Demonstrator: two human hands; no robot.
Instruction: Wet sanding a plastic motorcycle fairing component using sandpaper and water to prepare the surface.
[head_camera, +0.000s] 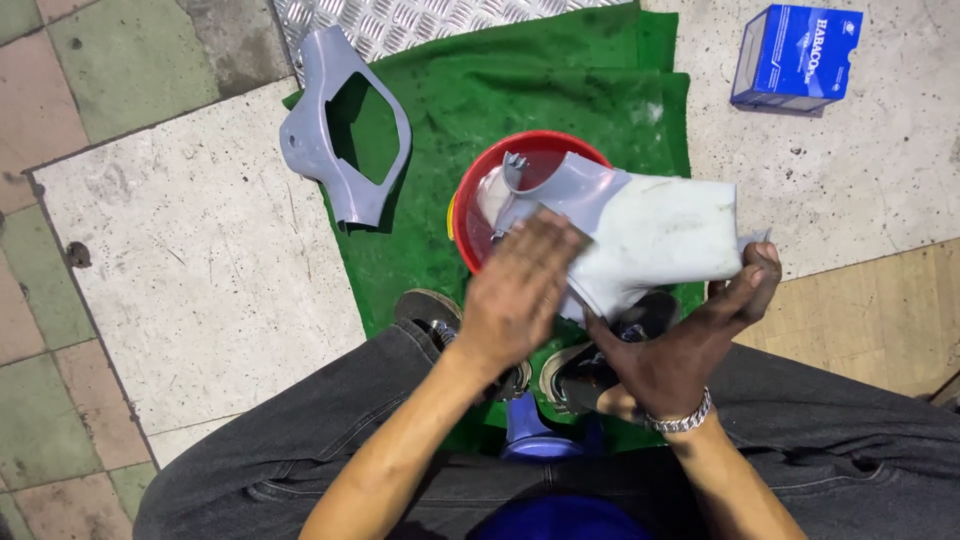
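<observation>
Covering the paved floor (200, 260), a green mat (590, 90) lies under everything else — a red bowl (480, 180) sits on it, partly hidden. Over the bowl, a pale grey panel (650, 235) is held up off the mat. A second grey cover (345, 125) with a cut-out lies at the mat's left edge. A blue box (795, 55) stands well apart, upper right. Left hand (515, 295) — fingers flat, pressed on the panel's near face. Right hand (680, 350) grips the panel's lower edge, thumb up its right end, bracelet (680, 420) at the wrist.
</observation>
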